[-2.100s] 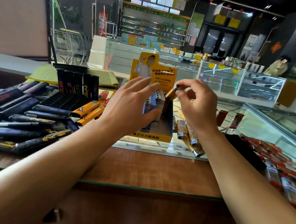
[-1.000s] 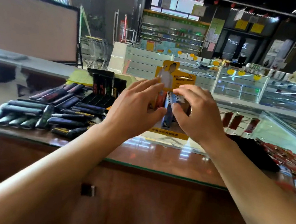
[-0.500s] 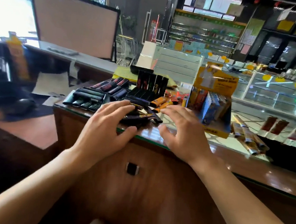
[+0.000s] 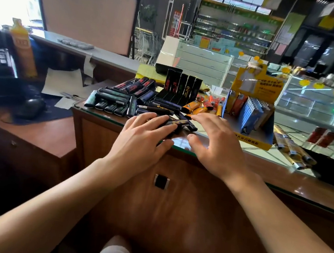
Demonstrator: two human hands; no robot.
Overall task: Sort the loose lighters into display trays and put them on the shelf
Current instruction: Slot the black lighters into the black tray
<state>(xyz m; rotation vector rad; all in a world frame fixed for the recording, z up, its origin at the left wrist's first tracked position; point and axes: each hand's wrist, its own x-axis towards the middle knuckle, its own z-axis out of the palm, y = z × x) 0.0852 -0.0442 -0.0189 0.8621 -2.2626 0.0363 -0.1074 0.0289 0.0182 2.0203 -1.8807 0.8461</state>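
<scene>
A heap of loose black lighters (image 4: pixel 123 99) lies on the glass counter, with orange lighters (image 4: pixel 196 107) beside it. A black display tray (image 4: pixel 177 90) holds a few upright black lighters. The yellow display tray (image 4: pixel 250 138), to the right, holds blue and orange lighters. My left hand (image 4: pixel 142 142) hovers at the counter's near edge, fingers spread over a black lighter with gold print (image 4: pixel 177 123). My right hand (image 4: pixel 215 143) is spread open just right of it, holding nothing.
Gold lighters (image 4: pixel 290 150) and red lighters (image 4: pixel 322 137) lie on the counter at right. A lower wooden desk at left carries a mouse (image 4: pixel 30 108), papers and a yellow bottle (image 4: pixel 22 49). A monitor back (image 4: pixel 87 14) stands behind. Glass showcases fill the background.
Both hands left the yellow display tray and came down and left to the near black lighters. The lighter held in the right hand is gone. My view swung left.
</scene>
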